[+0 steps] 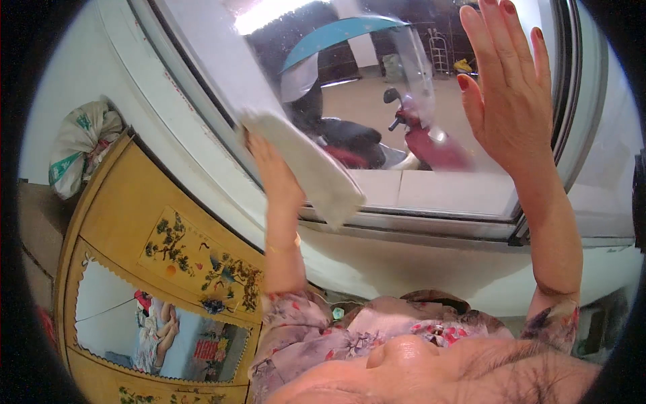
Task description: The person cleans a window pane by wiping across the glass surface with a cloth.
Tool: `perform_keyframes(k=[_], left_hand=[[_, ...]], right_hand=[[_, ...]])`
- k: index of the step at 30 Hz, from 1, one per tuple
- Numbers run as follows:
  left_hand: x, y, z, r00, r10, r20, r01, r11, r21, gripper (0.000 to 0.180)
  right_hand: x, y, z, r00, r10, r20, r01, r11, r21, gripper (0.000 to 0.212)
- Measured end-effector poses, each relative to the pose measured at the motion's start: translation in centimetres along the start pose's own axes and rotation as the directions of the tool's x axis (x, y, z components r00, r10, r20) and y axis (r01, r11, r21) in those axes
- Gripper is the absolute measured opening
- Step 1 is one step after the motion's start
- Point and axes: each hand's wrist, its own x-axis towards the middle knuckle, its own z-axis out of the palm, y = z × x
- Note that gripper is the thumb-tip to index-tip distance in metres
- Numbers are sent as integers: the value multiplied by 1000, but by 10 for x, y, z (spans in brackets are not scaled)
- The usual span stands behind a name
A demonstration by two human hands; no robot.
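Note:
A folded white cloth (306, 161) lies against the lower left part of the window glass (431, 188), slanting down to the right. My left hand (274, 172) is on the cloth's left side, its fingers pointing up and slightly blurred. The palm side is hidden, but the cloth is held under this hand. Up at the right, my right hand (508, 87) is raised with fingers straight and thumb apart. It holds nothing and appears flat on the glass beside the right window frame (568, 87).
Through the glass show a red scooter (437, 145) and a blue-green canopy (343, 37). A yellow wooden cabinet (108, 229) with a mirror (121, 303) stands at the left. A stuffed plastic bag (77, 145) rests by its upper corner.

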Motion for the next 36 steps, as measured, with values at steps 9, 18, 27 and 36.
perform_keyframes(k=[9,18,27,36], left_hand=[[-98,34,5,957,-161,243,160,987,26,67],[135,-58,-3,922,374,-98,-293,840,456,66],[270,-18,-49,832,527,-172,-447,821,354,63],[6,75,46,959,283,9,-282,958,-43,65]], right_hand=[[6,-5,-5,999,35,-13,-35,999,21,56],[5,-5,-12,995,26,93,-20,998,-64,52],[6,-7,-12,996,45,78,-49,998,43,53],[-10,17,17,983,-101,-153,85,991,-108,58]])
